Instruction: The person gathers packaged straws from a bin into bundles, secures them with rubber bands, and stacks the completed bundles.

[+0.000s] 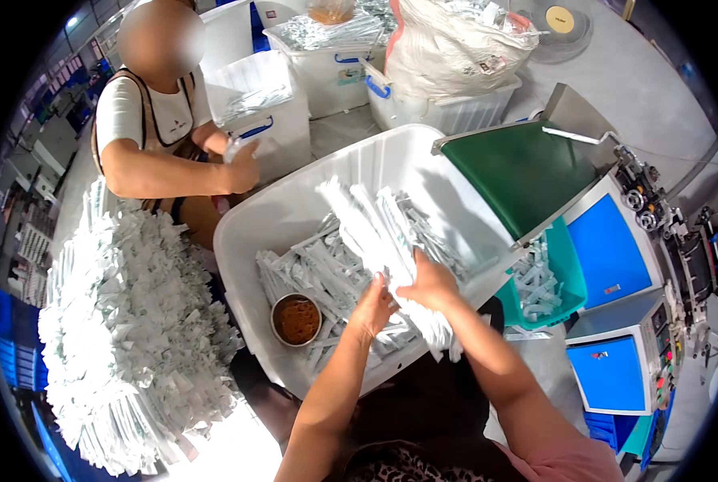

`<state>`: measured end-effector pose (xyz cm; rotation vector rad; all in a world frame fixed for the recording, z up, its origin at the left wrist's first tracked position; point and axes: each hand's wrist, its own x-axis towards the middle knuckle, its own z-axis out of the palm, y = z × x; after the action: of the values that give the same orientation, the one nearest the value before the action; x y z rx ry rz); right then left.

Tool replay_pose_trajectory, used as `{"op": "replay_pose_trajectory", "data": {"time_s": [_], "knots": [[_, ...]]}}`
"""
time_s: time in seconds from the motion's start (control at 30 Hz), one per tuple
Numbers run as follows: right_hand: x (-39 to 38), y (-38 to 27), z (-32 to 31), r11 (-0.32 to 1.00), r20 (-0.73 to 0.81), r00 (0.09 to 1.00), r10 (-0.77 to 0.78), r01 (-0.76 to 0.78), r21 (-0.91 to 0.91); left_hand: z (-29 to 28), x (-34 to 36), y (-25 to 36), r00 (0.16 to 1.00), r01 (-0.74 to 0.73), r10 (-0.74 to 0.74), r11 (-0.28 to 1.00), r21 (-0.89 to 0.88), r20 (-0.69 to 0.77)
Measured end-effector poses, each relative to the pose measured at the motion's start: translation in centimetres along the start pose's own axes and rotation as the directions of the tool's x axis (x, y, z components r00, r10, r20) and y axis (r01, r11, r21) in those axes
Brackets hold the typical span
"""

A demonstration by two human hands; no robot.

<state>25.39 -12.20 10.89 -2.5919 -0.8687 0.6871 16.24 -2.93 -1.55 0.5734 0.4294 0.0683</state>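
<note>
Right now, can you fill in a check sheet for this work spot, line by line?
Surface: big white tub serves as the work area; grey floor around it.
Job's things: bundle of long white sachets, held over loose ones in the tub.
Clutter: small round tin of brown contents in the tub; large heap of white packets at left.
Hands: left hand and right hand, fingers closed on the bundle.
Cables: nothing seen.
Surroundings: green conveyor chute, teal bin, blue-and-white machine, white crates, a co-worker sitting opposite.
</note>
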Motion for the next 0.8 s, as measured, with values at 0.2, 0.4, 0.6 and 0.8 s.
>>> {"op": "replay_pose_trajectory", "data": {"time_s": [0.2, 0.4, 0.6, 0.8], "knots": [[-8.7, -1.9, 6.9, 0.976, -0.097, 0.972, -0.215, 0.216, -0.005, 1.5, -3.2, 3.2, 0.999, -0.053, 0.053, 0.998, -0.028, 0.002], [-9.2, -2.0, 8.4, 0.741, -0.271, 0.842, -0.467, 0.539, 0.400, 0.4, -6.8, 4.5, 0.976, -0.031, 0.097, 0.948, -0.317, 0.195], [-9.7, -1.9, 7.9, 0.383, 0.435, 0.785, -0.441, -0.274, 0.882, 2.9, -9.7, 6.0, 0.943, 0.147, -0.083, 0.973, -0.178, 0.323], [-11.7, -0.7, 8.0, 0.496, 0.459, 0.635, -0.621, -0.135, 0.858, 0.2, -13.1, 1.7, 0.904, 0.088, 0.153, 0.847, -0.525, 0.399]]}}
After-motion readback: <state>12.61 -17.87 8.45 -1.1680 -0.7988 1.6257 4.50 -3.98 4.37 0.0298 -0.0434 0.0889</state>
